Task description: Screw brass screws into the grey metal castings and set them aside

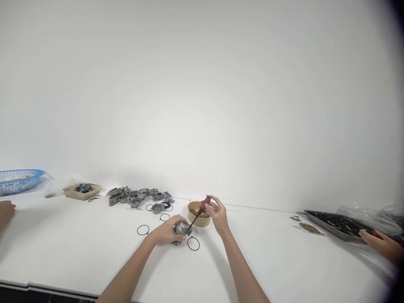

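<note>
My left hand grips a small grey metal housing that rests on the white table. In my right hand is a red-handled screwdriver, its dark shaft slanting down-left so the tip meets the housing. Behind the screwdriver stands a tan bowl holding small brass-coloured screws. A black O-ring lies just in front of the housing, and another O-ring lies to the left.
A pile of grey metal housings and more black rings sit behind my hands. Far left are a tan tray and a blue basket. A dark tray is at right. Other people's hands show at the left edge and right edge.
</note>
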Demonstrator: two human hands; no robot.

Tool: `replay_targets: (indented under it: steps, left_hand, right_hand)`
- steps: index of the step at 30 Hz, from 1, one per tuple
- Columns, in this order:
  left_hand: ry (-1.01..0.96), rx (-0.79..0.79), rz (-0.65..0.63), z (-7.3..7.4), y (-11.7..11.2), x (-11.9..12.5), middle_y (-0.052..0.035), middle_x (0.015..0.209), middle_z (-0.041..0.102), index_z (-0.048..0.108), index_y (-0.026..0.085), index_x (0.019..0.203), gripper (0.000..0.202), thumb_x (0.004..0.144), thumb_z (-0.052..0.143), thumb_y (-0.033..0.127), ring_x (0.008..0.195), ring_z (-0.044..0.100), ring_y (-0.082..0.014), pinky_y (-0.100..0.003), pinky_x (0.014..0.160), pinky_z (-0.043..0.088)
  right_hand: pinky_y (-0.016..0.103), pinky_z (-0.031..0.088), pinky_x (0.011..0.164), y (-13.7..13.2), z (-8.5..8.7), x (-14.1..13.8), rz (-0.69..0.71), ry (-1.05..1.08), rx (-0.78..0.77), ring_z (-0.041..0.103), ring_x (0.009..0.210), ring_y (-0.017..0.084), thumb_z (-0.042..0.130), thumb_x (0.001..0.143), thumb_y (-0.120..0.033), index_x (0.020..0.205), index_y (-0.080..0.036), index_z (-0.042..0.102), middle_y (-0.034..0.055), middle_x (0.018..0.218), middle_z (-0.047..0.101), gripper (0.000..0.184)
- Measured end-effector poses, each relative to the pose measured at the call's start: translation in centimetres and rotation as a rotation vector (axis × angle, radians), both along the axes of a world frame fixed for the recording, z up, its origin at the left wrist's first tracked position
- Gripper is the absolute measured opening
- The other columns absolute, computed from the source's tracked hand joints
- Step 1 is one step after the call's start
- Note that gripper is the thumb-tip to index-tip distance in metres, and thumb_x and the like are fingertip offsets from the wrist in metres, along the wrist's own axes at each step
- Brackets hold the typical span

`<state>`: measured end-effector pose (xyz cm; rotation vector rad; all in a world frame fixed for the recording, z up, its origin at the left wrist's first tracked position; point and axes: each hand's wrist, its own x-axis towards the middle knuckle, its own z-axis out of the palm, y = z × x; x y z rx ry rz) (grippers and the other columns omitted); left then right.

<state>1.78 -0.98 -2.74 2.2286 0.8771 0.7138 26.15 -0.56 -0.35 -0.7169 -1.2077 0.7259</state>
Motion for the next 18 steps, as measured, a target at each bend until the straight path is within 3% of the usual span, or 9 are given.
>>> replay_targets:
  steps: [3, 9, 18]
  left_hand:
    - [-0.022, -0.040, -0.010, -0.1, 0.1, 0.0, 0.0004, 0.115, 0.061, 0.057, 0.030, 0.117, 0.045, 0.075, 0.068, 0.040, 0.103, 0.056, -0.0216, -0.031, 0.089, 0.044]
    - [0.008, 0.027, 0.147, -1.1, 0.1, 0.5, -0.0007, 0.118, 0.060, 0.051, 0.032, 0.122, 0.071, 0.057, 0.081, 0.035, 0.107, 0.053, -0.0253, -0.030, 0.084, 0.045]
    - [0.041, 0.086, 0.190, -1.2, -0.1, 1.0, -0.0026, 0.111, 0.061, 0.053, 0.029, 0.117, 0.064, 0.059, 0.078, 0.038, 0.109, 0.052, -0.0269, -0.031, 0.086, 0.044]
  right_hand:
    - [0.038, 0.060, 0.063, -0.1, 0.2, 0.1, -0.047, 0.025, 0.015, 0.071, 0.075, 0.027, 0.079, 0.066, -0.046, 0.110, -0.020, 0.058, 0.0094, 0.086, 0.072, 0.055]
    - [0.036, 0.060, 0.064, -0.5, 0.5, 0.3, -0.214, 0.167, 0.056, 0.070, 0.077, 0.024, 0.080, 0.069, -0.042, 0.108, -0.020, 0.057, 0.0064, 0.086, 0.069, 0.050]
    - [0.039, 0.061, 0.065, -0.6, 0.3, -0.3, -0.181, 0.102, 0.057, 0.070, 0.076, 0.025, 0.079, 0.071, -0.041, 0.108, -0.021, 0.054, 0.0054, 0.085, 0.067, 0.050]
